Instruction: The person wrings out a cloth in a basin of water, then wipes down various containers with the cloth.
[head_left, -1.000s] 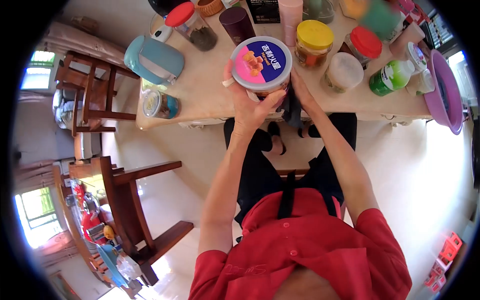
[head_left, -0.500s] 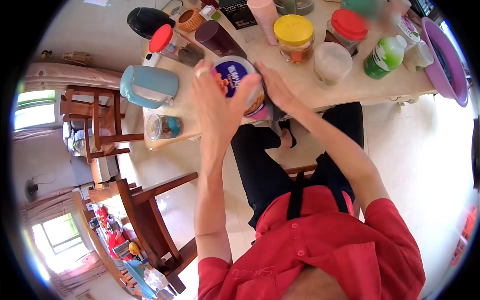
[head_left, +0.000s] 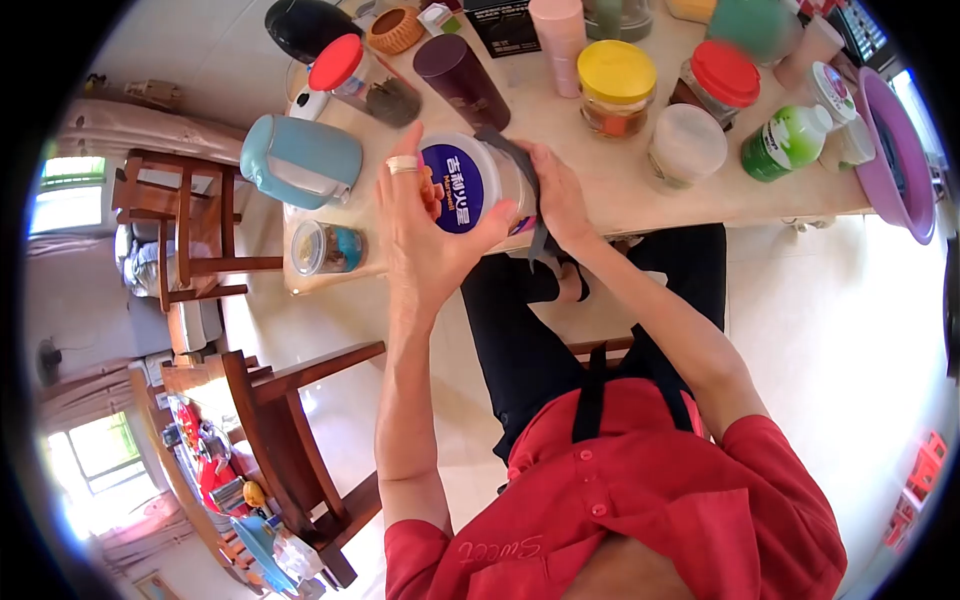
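A round plastic tub [head_left: 456,188] with a dark blue oval label and a pale rim is held over the table's near edge. My left hand [head_left: 420,220] grips its left side, fingers along the far left and thumb across the near right part. A ring is on one finger. My right hand [head_left: 562,198] presses a dark grey cloth [head_left: 522,165] against the tub's right side. Part of the cloth hangs below that hand. Beyond the tub a dark purple cylinder [head_left: 462,82] leans in view, close to the fingers.
Left on the table [head_left: 620,180] are a light blue pitcher [head_left: 300,160], a small clear jar [head_left: 328,248] and a red-lidded jar [head_left: 365,80]. To the right stand a yellow-lidded jar [head_left: 616,88], a white-lidded jar [head_left: 688,146], a green bottle [head_left: 785,143] and a purple basin [head_left: 892,150].
The tub has turned in my hands, and its blue label faces me more fully. My right hand and the cloth have shifted up along its right side. The view has moved slightly.
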